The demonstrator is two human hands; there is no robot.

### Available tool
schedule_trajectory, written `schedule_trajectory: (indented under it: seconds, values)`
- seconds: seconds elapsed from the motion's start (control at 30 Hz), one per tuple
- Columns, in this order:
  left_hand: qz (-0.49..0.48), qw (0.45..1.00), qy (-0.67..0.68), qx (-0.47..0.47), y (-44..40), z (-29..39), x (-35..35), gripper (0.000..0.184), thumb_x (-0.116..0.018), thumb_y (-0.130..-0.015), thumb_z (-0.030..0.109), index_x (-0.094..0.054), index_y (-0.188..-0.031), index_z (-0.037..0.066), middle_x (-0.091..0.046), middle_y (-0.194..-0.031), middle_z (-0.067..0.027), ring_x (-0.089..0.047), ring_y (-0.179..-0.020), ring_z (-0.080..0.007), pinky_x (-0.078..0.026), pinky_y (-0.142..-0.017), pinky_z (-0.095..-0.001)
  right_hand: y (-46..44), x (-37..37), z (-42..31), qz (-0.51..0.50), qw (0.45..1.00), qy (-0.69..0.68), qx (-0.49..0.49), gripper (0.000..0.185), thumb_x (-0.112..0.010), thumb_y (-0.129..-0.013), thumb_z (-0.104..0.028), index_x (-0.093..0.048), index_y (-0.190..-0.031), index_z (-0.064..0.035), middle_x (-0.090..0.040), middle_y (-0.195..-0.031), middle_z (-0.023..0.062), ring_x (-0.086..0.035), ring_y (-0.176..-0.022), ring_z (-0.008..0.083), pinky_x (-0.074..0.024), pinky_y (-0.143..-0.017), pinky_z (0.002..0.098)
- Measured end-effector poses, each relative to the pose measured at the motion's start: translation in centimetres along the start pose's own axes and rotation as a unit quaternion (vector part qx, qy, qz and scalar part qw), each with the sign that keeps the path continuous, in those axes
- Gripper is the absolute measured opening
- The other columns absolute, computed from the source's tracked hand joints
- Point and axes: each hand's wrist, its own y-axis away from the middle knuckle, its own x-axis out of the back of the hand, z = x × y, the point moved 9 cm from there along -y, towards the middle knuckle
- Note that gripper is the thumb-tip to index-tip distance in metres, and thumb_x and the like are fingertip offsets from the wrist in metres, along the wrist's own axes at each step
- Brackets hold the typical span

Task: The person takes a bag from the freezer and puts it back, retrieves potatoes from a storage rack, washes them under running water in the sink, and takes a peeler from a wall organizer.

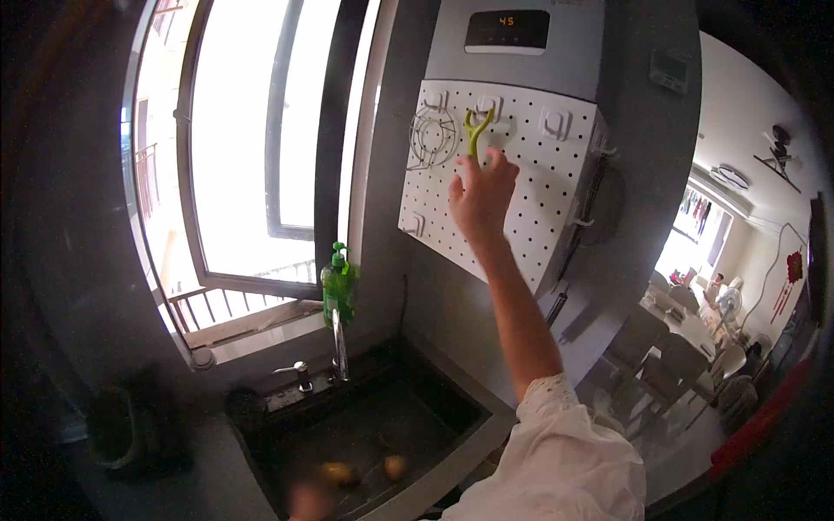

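Note:
My right hand is raised to the white pegboard, its fingers closed on the handle of a yellow-green Y-shaped peeler. The peeler's forked head points up, just in front of the middle white hook; whether it touches the hook I cannot tell. Low in the view, my left hand is a blur over the front of the dark sink, and its fingers cannot be made out. Close to it in the sink lie two yellowish, potato-like lumps.
A wire rack hangs on the board's left hook; another hook is at right. Behind the sink stand a chrome faucet and a green pump bottle beside the open window. A dining area with people lies far right.

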Motion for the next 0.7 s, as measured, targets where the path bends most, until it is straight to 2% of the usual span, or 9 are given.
schedule_trajectory:
  seconds: [0.1,0.2,0.4,0.43,0.5,0.53,0.6,0.67,0.7]
  values:
    - [-0.016,0.997,0.066,0.033,0.5,0.4,1.2,0.018,-0.058,-0.076,0.021,-0.057,-0.089,0.008,-0.054,-0.086,-0.0102,-0.053,-0.078,-0.0241,-0.042,-0.065,-0.0377,-1.6,-5.8,2.6,-0.125,0.987,0.098,-0.001,0.026,-0.066,-0.063,-0.009,-0.060,-0.088,-0.0146,-0.053,-0.091,0.0096,-0.047,-0.087,0.0300,-0.0391,-0.075,0.0435]
    - [-0.018,0.988,0.132,0.077,1.5,0.8,2.1,0.024,-0.059,-0.075,0.019,-0.055,-0.096,0.007,-0.054,-0.094,-0.0120,-0.052,-0.085,-0.0250,-0.042,-0.071,-0.0386,-2.5,-6.6,2.5,-0.130,0.985,0.114,0.016,0.021,-0.063,-0.064,-0.006,-0.060,-0.083,-0.0153,-0.054,-0.084,0.0069,-0.048,-0.083,0.0286,-0.0404,-0.072,0.0415]
    - [0.019,0.950,0.272,0.155,4.6,1.3,3.7,0.038,-0.062,-0.074,0.014,-0.052,-0.110,0.004,-0.053,-0.108,-0.0156,-0.052,-0.100,-0.0269,-0.041,-0.085,-0.0403,-5.4,-0.4,-2.1,0.073,0.976,-0.188,0.080,0.018,-0.053,-0.071,0.003,-0.054,-0.085,-0.0093,-0.049,-0.085,0.0096,-0.049,-0.080,0.0280,-0.0410,-0.067,0.0396]
    - [0.036,0.943,0.285,0.165,5.2,1.8,4.7,0.041,-0.063,-0.074,0.014,-0.052,-0.112,0.004,-0.053,-0.110,-0.0162,-0.052,-0.102,-0.0273,-0.041,-0.087,-0.0405,-5.3,1.1,-3.8,0.080,0.961,-0.247,0.093,0.019,-0.052,-0.071,0.004,-0.053,-0.085,-0.0086,-0.048,-0.087,0.0101,-0.050,-0.080,0.0282,-0.0407,-0.067,0.0408]
    - [0.070,0.927,0.305,0.205,5.8,4.3,9.4,0.055,-0.063,-0.075,0.013,-0.042,-0.125,0.003,-0.046,-0.123,-0.0165,-0.046,-0.113,-0.0280,-0.038,-0.094,-0.0402,-2.3,3.2,-8.5,-0.045,0.921,-0.376,0.098,0.015,-0.045,-0.079,0.003,-0.051,-0.090,-0.0050,-0.048,-0.089,0.0115,-0.052,-0.077,0.0278,-0.0421,-0.066,0.0340]
    - [0.109,0.920,0.324,0.191,5.5,4.9,10.9,0.058,-0.062,-0.077,0.015,-0.038,-0.129,0.006,-0.044,-0.125,-0.0163,-0.045,-0.114,-0.0275,-0.036,-0.096,-0.0357,0.8,3.6,-11.1,-0.155,0.862,-0.475,0.083,0.019,-0.045,-0.082,0.001,-0.052,-0.099,-0.0059,-0.050,-0.093,0.0108,-0.053,-0.078,0.0247,-0.0422,-0.064,0.0306]
    - [0.160,0.854,0.461,0.181,4.5,6.2,13.6,0.054,-0.055,-0.084,0.014,-0.032,-0.132,0.009,-0.045,-0.124,-0.0127,-0.047,-0.111,-0.0235,-0.038,-0.093,-0.0345,10.5,4.3,-16.0,-0.348,0.664,-0.660,0.047,0.024,-0.049,-0.081,0.001,-0.054,-0.103,-0.0058,-0.051,-0.094,0.0098,-0.055,-0.088,0.0224,-0.0464,-0.072,0.0337]
    - [0.167,0.793,0.536,0.236,3.6,5.7,14.9,0.052,-0.051,-0.087,0.014,-0.030,-0.134,0.012,-0.049,-0.120,-0.0102,-0.049,-0.106,-0.0209,-0.041,-0.090,-0.0330,19.6,7.5,-20.6,-0.487,0.565,-0.657,0.107,0.034,-0.052,-0.079,0.003,-0.052,-0.112,-0.0064,-0.053,-0.103,0.0113,-0.055,-0.096,0.0241,-0.0463,-0.080,0.0332]
    - [0.214,0.702,0.636,0.237,2.8,5.0,16.2,0.053,-0.050,-0.088,0.020,-0.026,-0.136,0.014,-0.049,-0.115,-0.0079,-0.052,-0.096,-0.0173,-0.044,-0.081,-0.0304,26.2,7.8,-21.7,-0.568,0.503,-0.644,0.094,0.040,-0.054,-0.077,0.004,-0.050,-0.115,-0.0066,-0.052,-0.113,0.0127,-0.054,-0.101,0.0253,-0.0440,-0.086,0.0322]
